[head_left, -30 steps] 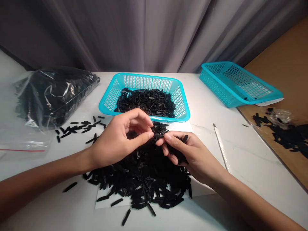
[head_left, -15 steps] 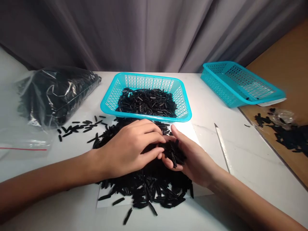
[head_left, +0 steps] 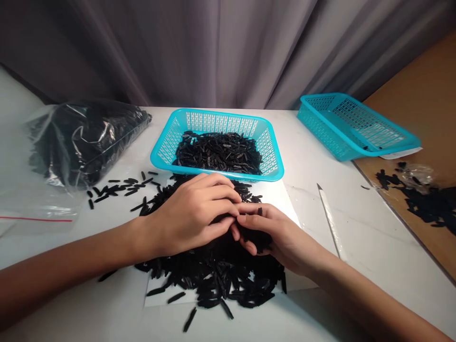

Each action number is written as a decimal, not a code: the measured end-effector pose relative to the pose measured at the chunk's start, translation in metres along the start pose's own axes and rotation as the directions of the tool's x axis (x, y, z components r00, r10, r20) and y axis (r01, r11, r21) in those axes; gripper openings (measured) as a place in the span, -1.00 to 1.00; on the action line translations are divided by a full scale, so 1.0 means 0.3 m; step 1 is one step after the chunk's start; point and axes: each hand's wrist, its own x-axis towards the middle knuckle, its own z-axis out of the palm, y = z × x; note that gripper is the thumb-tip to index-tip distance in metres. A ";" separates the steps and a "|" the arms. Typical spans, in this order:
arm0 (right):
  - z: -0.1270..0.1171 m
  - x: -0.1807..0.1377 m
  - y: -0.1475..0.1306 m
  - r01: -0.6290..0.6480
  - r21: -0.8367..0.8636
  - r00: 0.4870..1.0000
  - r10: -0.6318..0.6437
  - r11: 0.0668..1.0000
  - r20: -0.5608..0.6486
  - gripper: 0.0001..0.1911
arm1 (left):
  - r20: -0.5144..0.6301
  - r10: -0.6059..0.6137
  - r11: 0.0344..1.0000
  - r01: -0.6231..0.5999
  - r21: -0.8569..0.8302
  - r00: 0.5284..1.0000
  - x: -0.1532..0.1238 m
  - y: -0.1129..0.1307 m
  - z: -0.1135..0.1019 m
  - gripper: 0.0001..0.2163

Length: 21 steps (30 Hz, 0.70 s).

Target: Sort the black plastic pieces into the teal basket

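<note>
A heap of small black plastic pieces [head_left: 217,270] lies on a white sheet in front of me. My left hand [head_left: 194,213] rests palm down on the top of the heap, fingers curled onto the pieces. My right hand [head_left: 274,232] sits beside it, fingers closed round a bunch of black pieces, thumb touching the left fingertips. Behind the hands stands a turquoise basket [head_left: 272,164] partly filled with the same black pieces.
A clear plastic bag [head_left: 81,140] of black pieces lies at the left, loose pieces [head_left: 117,186] scattered beside it. A white craft knife [head_left: 331,221] lies right of the heap. A second turquoise basket [head_left: 356,126] stands at the back right beside a brown board [head_left: 423,118] with black scraps.
Both hands have come down from a raised pinch on one piece onto the heap. The right hand turned from palm up with pieces to fingers closed over them.
</note>
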 end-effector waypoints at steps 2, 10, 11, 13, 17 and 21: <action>-0.004 -0.002 -0.006 0.000 0.021 1.000 0.000 1.000 -0.001 -0.83 | -0.046 -0.008 1.000 0.007 -0.019 0.999 0.003 0.000 0.001 -0.92; -0.023 -0.011 -0.025 0.127 -0.024 0.983 -0.129 0.992 -0.130 -0.75 | -0.160 -0.183 0.982 0.172 -0.077 0.970 0.012 0.010 -0.022 -0.91; -0.023 -0.011 -0.024 0.135 -0.055 0.981 -0.141 0.989 -0.134 -0.74 | -0.154 -0.199 0.979 0.189 -0.078 0.968 0.011 0.012 -0.023 -0.91; -0.023 -0.010 -0.021 0.144 -0.116 0.977 -0.159 0.983 -0.139 -0.72 | -0.139 -0.236 0.970 0.223 -0.098 0.962 0.008 0.016 -0.022 -0.90; -0.021 -0.011 -0.020 0.143 -0.176 0.975 -0.169 0.974 -0.142 -0.71 | -0.100 -0.334 0.934 0.315 -0.168 0.937 0.008 0.020 -0.022 -0.92; -0.022 -0.015 -0.022 0.159 -0.194 0.971 -0.189 0.968 -0.145 -0.70 | -0.111 -0.342 0.932 0.321 -0.170 0.933 0.010 0.020 -0.028 -0.94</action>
